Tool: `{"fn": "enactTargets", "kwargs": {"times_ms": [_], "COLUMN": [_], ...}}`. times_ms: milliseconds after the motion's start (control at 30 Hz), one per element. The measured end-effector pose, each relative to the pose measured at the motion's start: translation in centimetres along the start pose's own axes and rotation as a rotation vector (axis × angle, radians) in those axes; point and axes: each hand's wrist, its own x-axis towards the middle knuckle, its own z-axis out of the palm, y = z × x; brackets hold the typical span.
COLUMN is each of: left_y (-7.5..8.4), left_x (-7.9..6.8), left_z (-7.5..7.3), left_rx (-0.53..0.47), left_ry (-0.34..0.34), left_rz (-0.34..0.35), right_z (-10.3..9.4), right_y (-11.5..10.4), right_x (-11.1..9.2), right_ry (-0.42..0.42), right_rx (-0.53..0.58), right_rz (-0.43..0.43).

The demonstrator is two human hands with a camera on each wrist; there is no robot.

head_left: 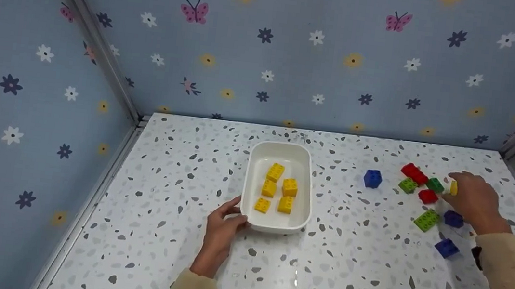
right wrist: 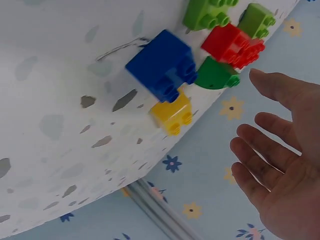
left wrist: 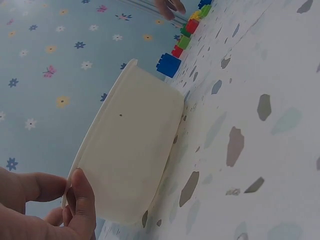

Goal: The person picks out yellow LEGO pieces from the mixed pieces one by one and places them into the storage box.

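My left hand (head_left: 221,230) pinches the rim of a white plastic tub (head_left: 297,224) at its near left corner, thumb and fingers on either side of the wall in the left wrist view. Several yellow toy building blocks (head_left: 289,187) lie inside the tub. Over at the right, my right hand (head_left: 473,198) hovers by a loose yellow block (head_left: 454,187), which it partly covers in the head view. In the right wrist view this hand (right wrist: 280,160) has its fingers spread and holds nothing, and the yellow block (right wrist: 172,115) sits on the table beside a blue block (right wrist: 162,65).
Around the right hand lie red blocks (head_left: 414,173), green blocks (head_left: 427,220) and dark blue blocks (head_left: 446,248). A single blue block (head_left: 373,179) stands between them and the tub. Flowered panels (head_left: 292,51) wall in the speckled table (head_left: 176,179).
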Motion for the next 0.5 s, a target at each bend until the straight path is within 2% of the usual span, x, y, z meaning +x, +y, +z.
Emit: {"fn": "enactTargets", "kwargs": {"times_ms": [267, 500], "left_y": [-0.1, -0.1], "left_x": [0.1, 0.2], "left_z": [-0.1, 0.1], "left_rx": [-0.01, -0.013], "left_ry": [0.001, 0.009], "left_rz": [-0.002, -0.001], "right_z": [0.5, 0.5], "right_y": [2.2, 2.8], "right_x": [0.4, 1.0], "right_ry": [-0.075, -0.126], "right_rx": [-0.004, -0.022], "right_rz": [0.041, 0.041]}}
